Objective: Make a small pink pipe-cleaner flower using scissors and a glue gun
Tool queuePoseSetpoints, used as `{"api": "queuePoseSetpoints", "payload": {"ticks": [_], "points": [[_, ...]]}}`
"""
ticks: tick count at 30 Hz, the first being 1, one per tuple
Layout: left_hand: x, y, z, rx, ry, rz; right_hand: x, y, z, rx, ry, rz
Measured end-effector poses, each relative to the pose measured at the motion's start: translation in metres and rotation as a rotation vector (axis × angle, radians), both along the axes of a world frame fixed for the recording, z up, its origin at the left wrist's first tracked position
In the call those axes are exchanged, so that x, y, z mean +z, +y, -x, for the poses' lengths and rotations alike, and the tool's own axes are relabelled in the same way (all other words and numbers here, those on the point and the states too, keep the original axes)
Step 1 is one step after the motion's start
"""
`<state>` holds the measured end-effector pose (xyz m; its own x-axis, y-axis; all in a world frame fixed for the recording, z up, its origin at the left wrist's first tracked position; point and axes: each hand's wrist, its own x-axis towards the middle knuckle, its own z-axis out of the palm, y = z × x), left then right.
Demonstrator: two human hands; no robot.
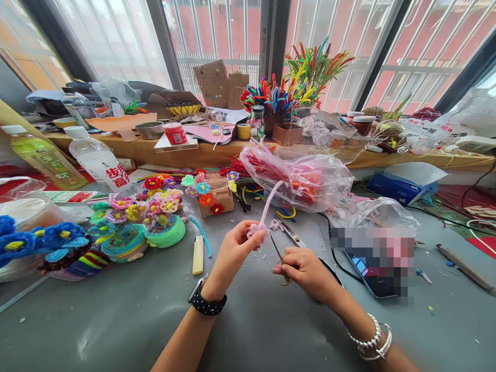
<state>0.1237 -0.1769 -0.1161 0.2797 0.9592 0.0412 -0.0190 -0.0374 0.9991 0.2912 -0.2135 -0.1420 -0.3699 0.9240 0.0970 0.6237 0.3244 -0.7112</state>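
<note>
My left hand (pixel 242 240) pinches a pale pink pipe-cleaner flower (pixel 256 231), from which one fuzzy stem (pixel 270 202) sticks up and curves to the right. Small scissors (pixel 278 253) are in my right hand (pixel 304 271), its fingers closed round the handles. Their blades point up toward the flower's right side; whether they touch it I cannot tell. Just behind the flower, a larger pair of scissors (pixel 290 231) lies on the grey table (pixel 248 320). Tiny pale fluff clippings are scattered under the hands.
On the left stand pipe-cleaner flower baskets (pixel 165 232), a yellow lighter (pixel 198 255) and two bottles (pixel 101 161). A plastic bag of pipe cleaners (pixel 298 175) lies behind my hands. To the right are a phone (pixel 370 274), a black cable (pixel 334 248) and a knife-like strip (pixel 463 266).
</note>
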Motion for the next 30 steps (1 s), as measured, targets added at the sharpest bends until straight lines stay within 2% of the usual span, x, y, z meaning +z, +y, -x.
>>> {"api": "queuePoseSetpoints", "payload": {"ticks": [6,12,20,30], "points": [[0.000,-0.001,-0.001,-0.069,-0.137,0.162,0.001,-0.001,-0.001,0.024,0.094,0.026],[0.003,-0.004,-0.002,-0.107,-0.230,0.259,0.001,-0.005,0.002,0.089,0.010,0.066],[0.004,-0.005,-0.004,-0.171,-0.165,0.247,0.002,-0.005,0.004,0.071,0.010,0.038],[0.003,-0.004,-0.003,-0.136,-0.176,0.212,-0.005,-0.002,0.009,0.015,0.117,-0.055]]}}
